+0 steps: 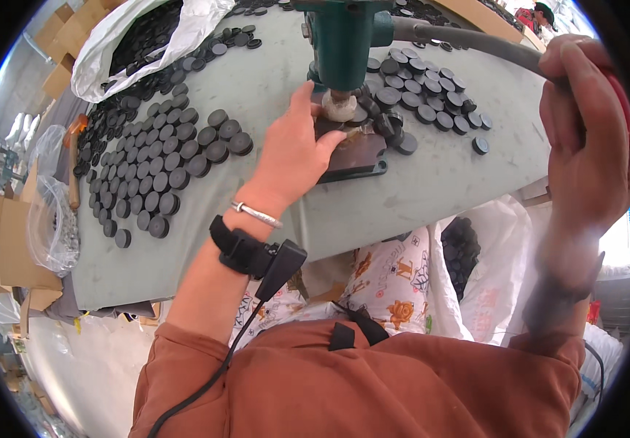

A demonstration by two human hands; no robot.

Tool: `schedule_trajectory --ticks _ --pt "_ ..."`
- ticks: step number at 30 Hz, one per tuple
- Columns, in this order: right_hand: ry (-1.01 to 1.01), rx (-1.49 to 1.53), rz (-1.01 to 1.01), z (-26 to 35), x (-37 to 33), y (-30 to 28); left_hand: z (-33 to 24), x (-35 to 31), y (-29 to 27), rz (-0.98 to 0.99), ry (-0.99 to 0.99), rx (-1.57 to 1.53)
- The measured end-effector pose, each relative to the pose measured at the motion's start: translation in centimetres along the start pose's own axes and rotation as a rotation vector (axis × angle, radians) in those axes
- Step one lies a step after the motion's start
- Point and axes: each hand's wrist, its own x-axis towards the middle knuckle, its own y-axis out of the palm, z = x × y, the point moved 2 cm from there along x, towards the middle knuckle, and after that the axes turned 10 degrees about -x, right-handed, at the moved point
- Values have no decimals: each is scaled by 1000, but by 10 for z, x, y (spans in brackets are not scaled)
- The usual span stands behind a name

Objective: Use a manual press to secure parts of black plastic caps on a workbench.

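A green hand press (pixel 340 47) stands at the far middle of the table, its ram ending in a rounded whitish tip (pixel 339 106). My left hand (pixel 293 150) reaches to the press base (pixel 355 157), with thumb and forefinger spread on either side of the tip. Whatever sits under the tip is mostly hidden. Close to my thumb, several black round pieces (pixel 393 133) lie heaped on the base. My right hand (pixel 585 124), raised at the right, is closed around the end of the press's long grey lever (pixel 475 38); something red shows beside its fingers.
Black discs (pixel 151 164) cover the left of the grey table (pixel 256 241), more (pixel 431 87) right of the press. A white sack (pixel 99 66) of black parts lies far left, near an orange-headed hammer (pixel 75 157). Another open sack (pixel 501 270) stands below the front edge.
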Motion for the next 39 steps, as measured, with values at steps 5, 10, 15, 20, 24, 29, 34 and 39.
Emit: schedule_trajectory --ticks 5,10,15,20,24,29,34,39 --pt "-193 -235 10 -22 -3 0 6 6 5 -79 -116 -46" --pt "-87 -283 8 -29 10 -18 11 11 15 -183 -78 -63" --pt "-40 -297 41 -28 5 -22 10 11 13 -203 -92 -68" --pt "103 186 -156 1 -33 28 15 6 7 -209 -127 -46" --pt "76 -14 -161 20 -48 35 16 10 11 -205 -88 -96" --pt "92 39 -167 20 -52 36 15 8 11 -189 -106 -129" --pt "9 -44 -166 15 -69 45 20 6 9 -185 -66 -187" --pt "-102 -228 -82 -5 -112 58 19 2 6 -174 -43 -225"
